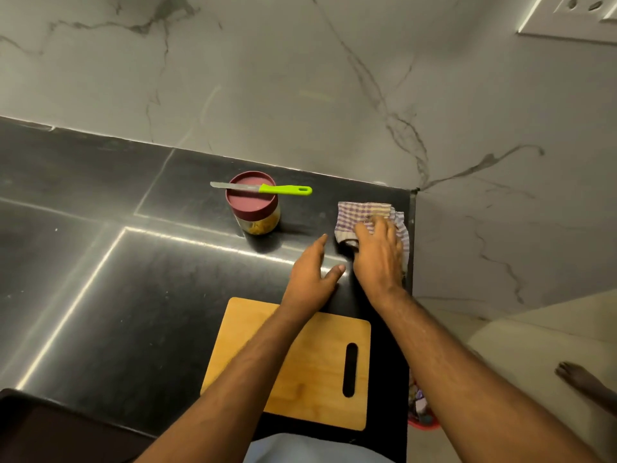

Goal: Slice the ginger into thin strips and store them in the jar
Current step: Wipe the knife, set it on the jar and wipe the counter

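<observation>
A clear jar [260,223] with a maroon lid stands on the black counter, holding yellowish strips. A knife [267,188] with a green handle lies flat across its lid. A bare wooden cutting board [310,372] sits at the counter's near edge. My right hand [377,248] rests on a checked cloth [364,215] near the counter's right edge, its fingers curled into the fabric. Flat on the counter just left of the cloth lies my left hand [314,275], fingers straight. No ginger pieces show on the board.
The black counter [133,279] ends at a right edge beside the cloth, with a marble wall behind. A red basket [422,412] sits on the floor below that edge. A bare foot [581,382] stands on the floor at right.
</observation>
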